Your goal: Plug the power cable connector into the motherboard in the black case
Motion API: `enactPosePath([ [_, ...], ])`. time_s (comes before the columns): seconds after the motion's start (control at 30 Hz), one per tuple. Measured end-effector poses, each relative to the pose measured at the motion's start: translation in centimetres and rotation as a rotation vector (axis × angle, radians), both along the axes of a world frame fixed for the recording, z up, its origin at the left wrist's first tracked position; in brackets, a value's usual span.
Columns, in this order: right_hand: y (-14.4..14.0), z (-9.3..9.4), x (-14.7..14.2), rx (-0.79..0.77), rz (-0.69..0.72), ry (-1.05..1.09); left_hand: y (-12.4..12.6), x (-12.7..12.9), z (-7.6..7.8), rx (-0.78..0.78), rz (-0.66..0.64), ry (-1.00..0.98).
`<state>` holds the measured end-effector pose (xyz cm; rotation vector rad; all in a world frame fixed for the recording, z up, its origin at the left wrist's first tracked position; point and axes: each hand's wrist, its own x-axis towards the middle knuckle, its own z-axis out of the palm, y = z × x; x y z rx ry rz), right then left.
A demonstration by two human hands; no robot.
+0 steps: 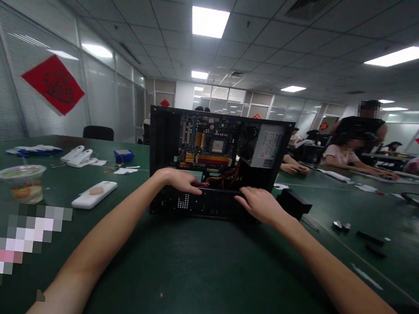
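Observation:
A black open computer case point(158, 141) stands upright on the dark green table point(197, 270), its open side facing me. Inside I see a motherboard point(207, 144), a grey power supply point(267, 145) at the upper right, and red and yellow cables point(226, 176). My left hand point(179, 180) rests palm down on the case's lower front edge at the left. My right hand point(260, 205) lies on the same edge at the right. Whether either hand grips the edge is unclear.
A white phone point(93, 194) and a sealed food cup point(23, 182) lie at the left. White parts point(80, 156) and a blue box point(123, 156) sit further back. A black block point(294, 202) and small black pieces point(369, 239) lie right. People sit at the far right.

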<state>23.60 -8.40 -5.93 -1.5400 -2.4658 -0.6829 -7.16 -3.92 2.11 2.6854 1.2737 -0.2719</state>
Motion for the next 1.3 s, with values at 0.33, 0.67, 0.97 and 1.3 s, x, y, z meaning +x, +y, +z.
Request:
enactPosePath([
  [0.33, -0.2, 0.4, -0.3, 0.084, 0.410, 0.327, -3.2, 0.4, 2.9, 0.305, -0.280, -0.372],
  [0.67, -2.4, 9.8, -6.5, -0.314, 0.580, 0.648, -5.0, 1.3, 3.4, 0.770, -0.376, -0.466],
  [0.97, -1.2, 12.3, -9.0, -0.240, 0.467, 1.093, -5.6, -1.6, 5.2, 0.791, -0.263, -0.569],
  [1.3, -1.9, 11.6, -7.9, -0.227, 0.504, 1.087, -5.3, -1.4, 5.3, 0.594, -0.368, -0.573],
])
